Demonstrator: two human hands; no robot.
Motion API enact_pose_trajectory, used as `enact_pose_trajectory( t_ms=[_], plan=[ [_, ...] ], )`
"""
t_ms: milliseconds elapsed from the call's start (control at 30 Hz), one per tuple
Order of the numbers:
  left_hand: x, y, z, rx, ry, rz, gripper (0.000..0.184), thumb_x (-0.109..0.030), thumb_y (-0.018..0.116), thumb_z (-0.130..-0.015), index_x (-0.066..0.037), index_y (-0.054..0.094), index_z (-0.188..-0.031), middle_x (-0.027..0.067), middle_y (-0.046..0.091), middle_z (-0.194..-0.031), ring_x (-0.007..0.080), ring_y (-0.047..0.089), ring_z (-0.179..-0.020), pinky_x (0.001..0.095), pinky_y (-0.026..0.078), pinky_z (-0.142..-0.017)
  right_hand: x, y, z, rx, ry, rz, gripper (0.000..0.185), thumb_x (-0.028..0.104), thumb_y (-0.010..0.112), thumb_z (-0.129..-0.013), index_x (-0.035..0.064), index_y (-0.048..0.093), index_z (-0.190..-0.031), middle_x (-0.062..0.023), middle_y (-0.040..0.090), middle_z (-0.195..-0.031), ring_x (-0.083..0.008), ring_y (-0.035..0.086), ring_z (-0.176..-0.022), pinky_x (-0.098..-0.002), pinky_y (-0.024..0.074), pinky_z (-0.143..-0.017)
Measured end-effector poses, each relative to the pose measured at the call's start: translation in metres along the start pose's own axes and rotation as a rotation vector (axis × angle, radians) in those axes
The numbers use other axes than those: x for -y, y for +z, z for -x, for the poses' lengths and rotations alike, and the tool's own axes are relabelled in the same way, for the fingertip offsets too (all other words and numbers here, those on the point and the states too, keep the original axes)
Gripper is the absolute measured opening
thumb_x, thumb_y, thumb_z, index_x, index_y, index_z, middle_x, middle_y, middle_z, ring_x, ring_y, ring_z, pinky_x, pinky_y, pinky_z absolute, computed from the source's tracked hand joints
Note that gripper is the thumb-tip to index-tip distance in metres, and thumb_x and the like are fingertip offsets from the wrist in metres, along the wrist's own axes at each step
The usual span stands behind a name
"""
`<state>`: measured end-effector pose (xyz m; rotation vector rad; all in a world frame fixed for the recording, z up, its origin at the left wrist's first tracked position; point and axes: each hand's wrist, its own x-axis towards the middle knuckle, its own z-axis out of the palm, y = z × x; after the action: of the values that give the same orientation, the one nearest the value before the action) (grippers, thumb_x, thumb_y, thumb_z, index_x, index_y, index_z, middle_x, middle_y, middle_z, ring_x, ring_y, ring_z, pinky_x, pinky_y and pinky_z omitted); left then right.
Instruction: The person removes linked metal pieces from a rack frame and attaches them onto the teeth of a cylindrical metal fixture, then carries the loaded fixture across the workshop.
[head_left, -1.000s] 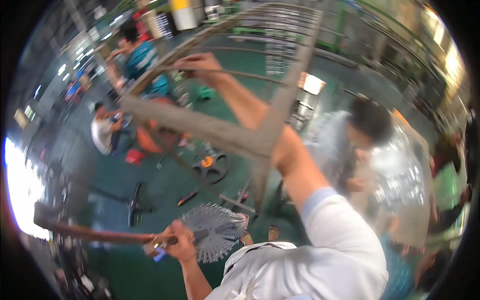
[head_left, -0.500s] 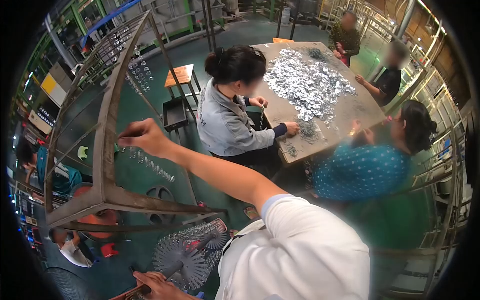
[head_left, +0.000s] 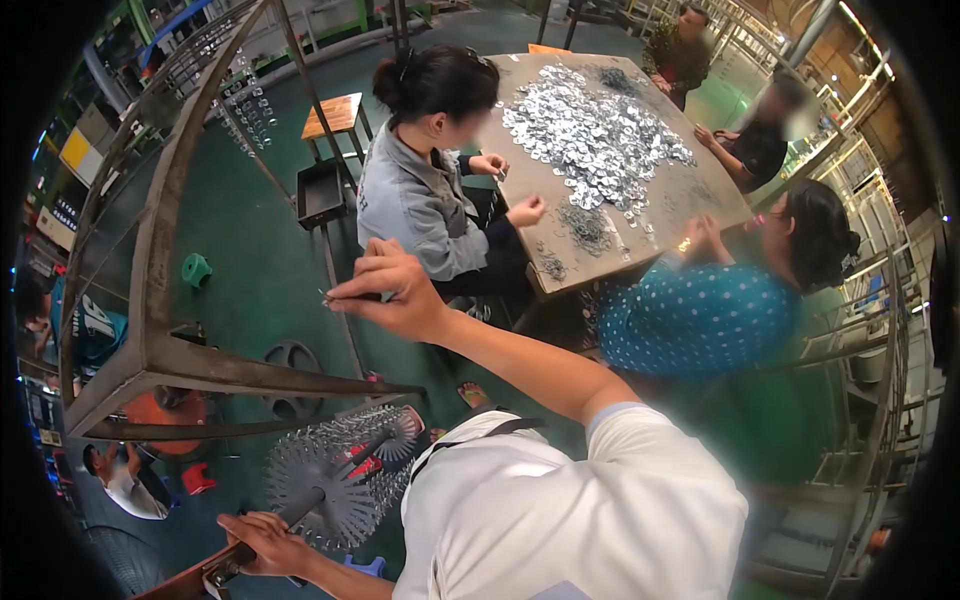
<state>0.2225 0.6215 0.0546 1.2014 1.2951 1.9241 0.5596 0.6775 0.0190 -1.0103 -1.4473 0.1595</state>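
My left hand [head_left: 268, 545], low on the left, is wrapped round the end of a grey rod [head_left: 303, 508]. Round discs of thin metal prongs [head_left: 310, 480] fan out along this rod, with many small shiny pieces on them. A reddish-brown bar [head_left: 185, 578] runs from beneath the same hand to the lower left edge. My right hand [head_left: 385, 292] is raised in mid-air, to the right of a tall metal frame [head_left: 150, 345]. Its fingers are pinched, with a tiny thin metallic tip [head_left: 324, 297] showing at the fingertips; its kind is too small to make out.
A table [head_left: 700, 205] bears a heap of shiny metal pieces [head_left: 590, 140]; several people sit or stand round it. A person in a grey jacket [head_left: 410, 190] sits nearest. A wooden stool [head_left: 333, 116], a black tray [head_left: 320, 192] and a green stool [head_left: 196, 269] stand beyond the frame.
My right hand has moved right, away from the metal frame; the strand of clear pieces below it no longer shows. The view has shifted slightly. My left hand stays on the rod.
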Motion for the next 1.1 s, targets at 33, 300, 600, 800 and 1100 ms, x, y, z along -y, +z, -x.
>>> enact_pose_trajectory(
  t_ms=[33,300,600,800,1100],
  plan=[
    [0.001,0.001,0.001,0.019,0.025,0.014,0.047,-0.021,0.059,-0.099,-0.012,0.036,-0.059,-0.0008,0.032,-0.046,0.0073,0.029,-0.036,0.0236,0.025,-0.036,0.003,-0.002,0.007,-0.022,-0.037,-0.017,0.02,0.01,0.084,-0.068,0.0118,0.078,-0.087,0.0016,0.052,-0.061,-0.015,0.042,-0.068,-0.0325,0.0303,-0.063],
    [-0.007,-0.03,-0.005,0.009,-0.214,0.101,0.034,-0.022,0.06,-0.097,-0.005,0.051,-0.07,0.0031,0.044,-0.051,0.013,0.042,-0.041,0.028,0.033,-0.039,0.053,-0.012,0.061,0.038,-0.057,-0.029,0.028,0.001,0.082,-0.062,0.0049,0.077,-0.088,-0.0031,0.052,-0.061,-0.02,0.044,-0.064,-0.0334,0.0332,-0.057],
    [-0.034,0.016,-0.01,0.045,0.078,0.028,0.054,-0.025,0.062,-0.098,-0.008,0.037,-0.053,0.0003,0.034,-0.042,0.009,0.033,-0.034,0.0262,0.028,-0.035,0.051,0.042,0.131,0.178,0.106,-0.197,0.025,-0.005,0.08,-0.064,0.0006,0.075,-0.088,-0.0038,0.056,-0.063,-0.0174,0.044,-0.061,-0.0311,0.0332,-0.059],
    [-0.043,0.015,-0.012,0.041,0.079,0.048,0.053,-0.024,0.063,-0.097,-0.007,0.04,-0.053,0.0005,0.035,-0.042,0.0083,0.034,-0.034,0.0256,0.027,-0.035,0.053,0.069,0.14,0.25,0.064,-0.237,0.025,-0.001,0.081,-0.066,0.0025,0.075,-0.09,-0.0018,0.053,-0.061,-0.0168,0.044,-0.059,-0.0309,0.0315,-0.059],
    [-0.044,0.019,-0.01,0.016,0.068,0.042,0.053,-0.023,0.062,-0.097,-0.008,0.039,-0.052,0.0007,0.036,-0.042,0.0081,0.034,-0.033,0.0248,0.027,-0.034,0.051,0.102,0.144,0.312,0.068,-0.179,0.022,0.004,0.081,-0.069,0.0067,0.075,-0.091,-0.0006,0.051,-0.063,-0.0172,0.044,-0.061,-0.0316,0.0313,-0.06]
  ],
)
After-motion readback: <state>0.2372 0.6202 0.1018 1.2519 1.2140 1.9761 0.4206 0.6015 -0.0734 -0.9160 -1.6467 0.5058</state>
